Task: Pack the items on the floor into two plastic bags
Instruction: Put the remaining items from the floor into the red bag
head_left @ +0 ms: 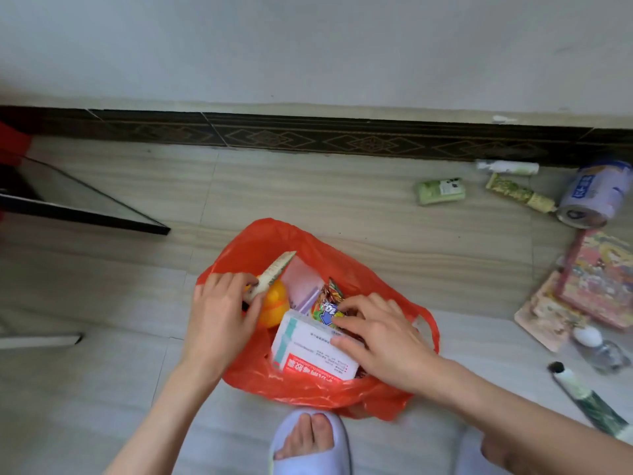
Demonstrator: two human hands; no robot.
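Note:
A red plastic bag [270, 241] stands open on the floor in front of me. Inside lie a white medicine box [308, 347], a colourful snack packet [327, 305], an orange round toy [275, 305] and a pale pink pouch [303, 281]. My left hand [219, 317] grips the lower end of a green-patterned tube [274, 270] at the bag's left side. My right hand [380, 341] reaches into the bag, its fingers on the snack packet and the box top. Whether those fingers pinch anything is unclear.
To the right on the floor lie a green pack [440, 190], a white tube [507, 167], a patterned tube [519, 193], a blue tin [596, 193], pink booklets [596, 286], a small bottle [597, 349] and a dark tube [589, 395]. A black-framed panel [85, 207] lies left. My slippered foot [310, 443] is below.

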